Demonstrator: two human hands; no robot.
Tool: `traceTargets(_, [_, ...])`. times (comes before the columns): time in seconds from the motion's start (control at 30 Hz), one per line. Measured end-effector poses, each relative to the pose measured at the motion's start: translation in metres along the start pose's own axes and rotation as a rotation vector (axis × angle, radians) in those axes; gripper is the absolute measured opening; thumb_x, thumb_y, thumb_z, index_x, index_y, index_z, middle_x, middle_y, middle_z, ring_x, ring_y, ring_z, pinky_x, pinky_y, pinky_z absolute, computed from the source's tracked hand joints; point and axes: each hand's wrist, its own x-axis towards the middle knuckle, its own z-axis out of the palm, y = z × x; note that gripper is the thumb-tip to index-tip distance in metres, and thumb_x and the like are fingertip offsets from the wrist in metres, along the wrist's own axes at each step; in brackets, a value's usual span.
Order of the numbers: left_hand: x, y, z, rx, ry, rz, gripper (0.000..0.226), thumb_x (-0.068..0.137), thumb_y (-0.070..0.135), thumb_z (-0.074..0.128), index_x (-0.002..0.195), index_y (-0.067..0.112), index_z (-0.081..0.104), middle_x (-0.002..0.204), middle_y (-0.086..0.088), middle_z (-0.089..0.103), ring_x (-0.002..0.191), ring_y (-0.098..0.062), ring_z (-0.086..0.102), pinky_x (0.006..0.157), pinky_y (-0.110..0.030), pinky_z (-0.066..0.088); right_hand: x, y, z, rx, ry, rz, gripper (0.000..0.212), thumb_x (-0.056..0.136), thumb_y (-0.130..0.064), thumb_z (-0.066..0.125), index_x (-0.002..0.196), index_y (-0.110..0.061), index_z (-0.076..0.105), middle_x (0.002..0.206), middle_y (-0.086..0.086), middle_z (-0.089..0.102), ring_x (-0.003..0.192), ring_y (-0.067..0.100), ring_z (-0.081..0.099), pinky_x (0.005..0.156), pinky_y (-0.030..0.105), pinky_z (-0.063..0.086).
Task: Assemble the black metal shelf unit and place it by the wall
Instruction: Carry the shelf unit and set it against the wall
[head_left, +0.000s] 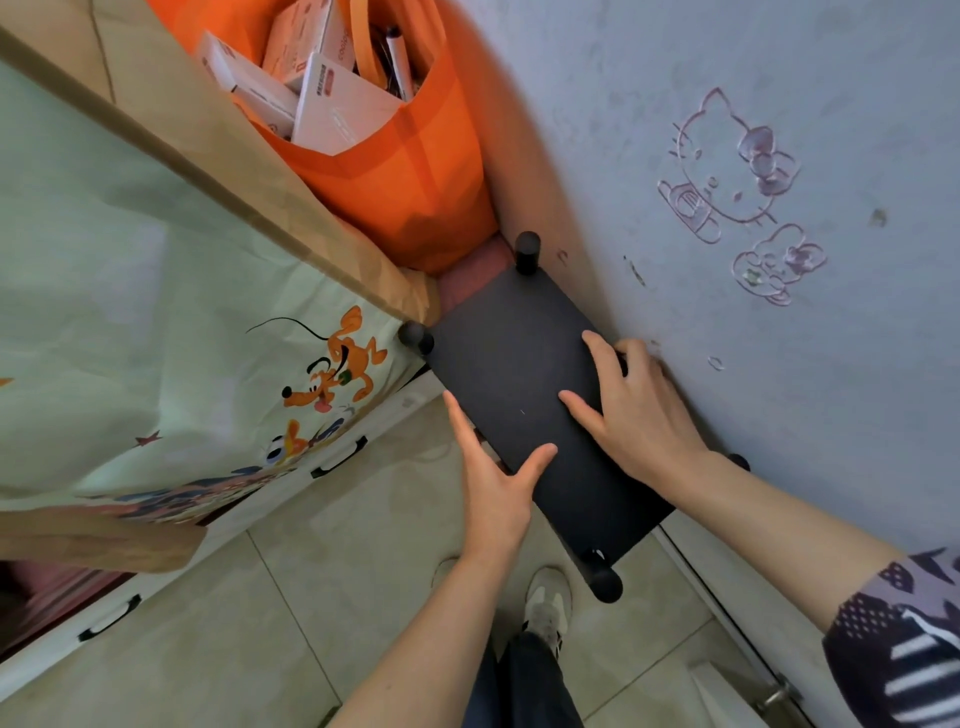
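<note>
The flat metal shelf panel and its round post caps are matt black. The fabric bag is bright orange and the cardboard boxes in it are white with small red marks. The thin cloth cover is pale green with an orange cartoon dog print. The painted wall is pale blue-grey with lilac-pink outline cat drawings. The floor tiles are beige. The short sleeve is black, grey and white, with stripes and dots.

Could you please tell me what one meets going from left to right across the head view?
Cartoon-print cover → left hand → right hand → cat drawing on the wall. Both hands touch the black shelf unit, so it is left out of the order.
</note>
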Motion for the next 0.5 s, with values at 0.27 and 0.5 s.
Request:
traceTargets(0.27, [-0.006, 0.006, 0.008, 0.033, 0.022, -0.063, 0.121, 0.083, 0.007, 0.081, 0.155, 0.047, -0.007, 0.149, 0.031, 0.029, 0.126, 0.015, 0.043, 0.116, -0.036, 0.040, -0.035, 0.012, -0.015, 0.060, -0.025, 0.016, 0.052, 0.098, -0.021, 0.054, 0.146, -0.008, 0.041, 0.146, 0.013, 0.044, 0.132, 0.029, 0.043, 0.109, 0.037, 0.038])
traceTargets(0.5, [0.002, 0.017, 0.002, 0.159, 0.072, -0.131, 0.127, 0.072, 0.014, 0.090, 0.159, 0.033, -0.001, 0.156, 0.000, 0.037, 0.138, -0.016, 0.044, 0.119, -0.035, 0.033, -0.112, 0.016, -0.027, 0.308, 0.290, 0.123, 0.018, 0.090, -0.002, 0.061, 0.106, -0.005, 0.067, 0.110, 0.006, 0.062, 0.105, 0.021, 0.055, 0.098, 0.007, 0.028])
